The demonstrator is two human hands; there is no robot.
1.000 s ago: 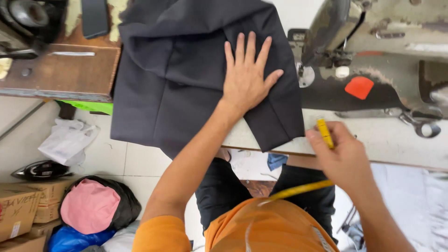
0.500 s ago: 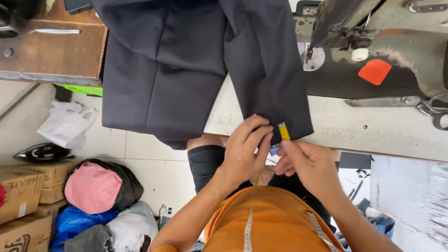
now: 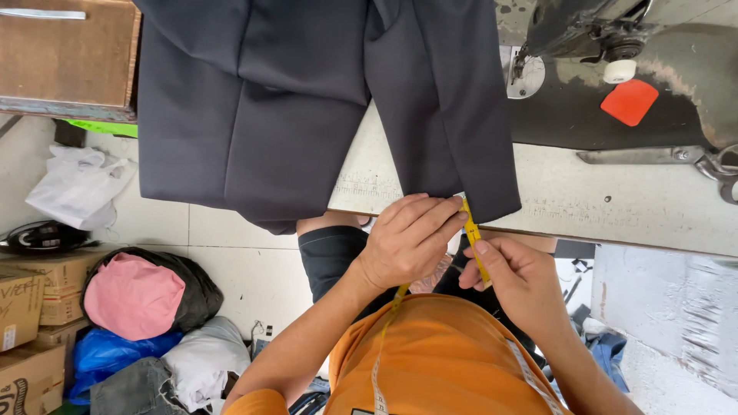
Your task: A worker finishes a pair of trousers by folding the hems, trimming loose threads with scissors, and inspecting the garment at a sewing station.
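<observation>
Fingers of both hands pinch a yellow measuring tape (image 3: pixel 474 240) at the lower hem of a dark garment (image 3: pixel 323 107). The left hand (image 3: pixel 407 242) has its fingertips pressed together on the tape's upper end, right where the hem edge hangs over the table's front; the right hand (image 3: pixel 519 280) grips the tape lower down between thumb and forefinger, so the strip runs taut and slightly slanted between them, in the lower middle of the frame. More tape (a paler length) loops over the person's orange shirt (image 3: pixel 438 361).

The garment lies spread across a pale, scuffed worktable (image 3: pixel 600 192), one part draping off its front edge toward the floor. A sewing machine (image 3: pixel 615 77) with an orange patch sits at upper right, a wooden box (image 3: pixel 65 54) at upper left. On the tiled floor at lower left lie cardboard boxes (image 3: pixel 23 307), a pink bundle (image 3: pixel 134 296) in a black bag, and a white plastic bag (image 3: pixel 77 184).

Both forearms reach up from the bottom edge, wrists angled inward, hands nearly touching.
</observation>
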